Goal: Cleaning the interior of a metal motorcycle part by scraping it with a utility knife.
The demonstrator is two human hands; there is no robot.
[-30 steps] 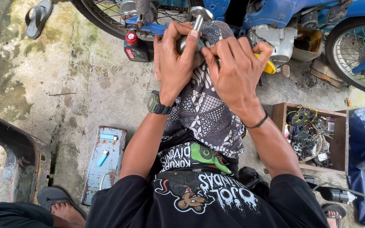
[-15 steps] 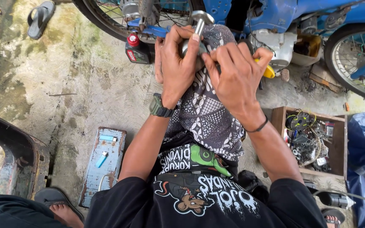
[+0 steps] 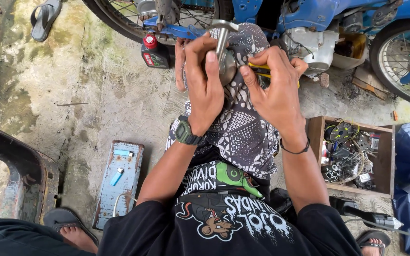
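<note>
A person seated on wet concrete works over a raised knee draped in patterned cloth (image 3: pixel 243 128), both hands closed around a small round metal part (image 3: pixel 227 66) held on top of the knee, directly in front of a blue motorcycle (image 3: pixel 309 19). The left hand (image 3: pixel 204 80), with a dark wristwatch (image 3: pixel 185 133) below it, wraps around the part from that side, thumb laid along its face, and appears to steady a metal-headed hammer (image 3: pixel 223 29) that rises upright above the part. The right hand (image 3: pixel 276 87), a thin black band at its wrist, curls its fingers against the part's other edge; a yellow-handled tool (image 3: pixel 261 69) shows just behind those fingers, though whether the hand grips it cannot be told. Beside the motorcycle's spoked wheel (image 3: pixel 119 19), a dark oil bottle with a red cap (image 3: pixel 153 51) stands on the ground, and a grey sandal (image 3: pixel 44 18) lies further out from that wheel. Away from the motorcycle, near the person's right leg, an open wooden box (image 3: pixel 354 154) holds a tangle of wires and small parts; near the left leg lies a worn pale-blue metal box (image 3: pixel 119 182)
</note>
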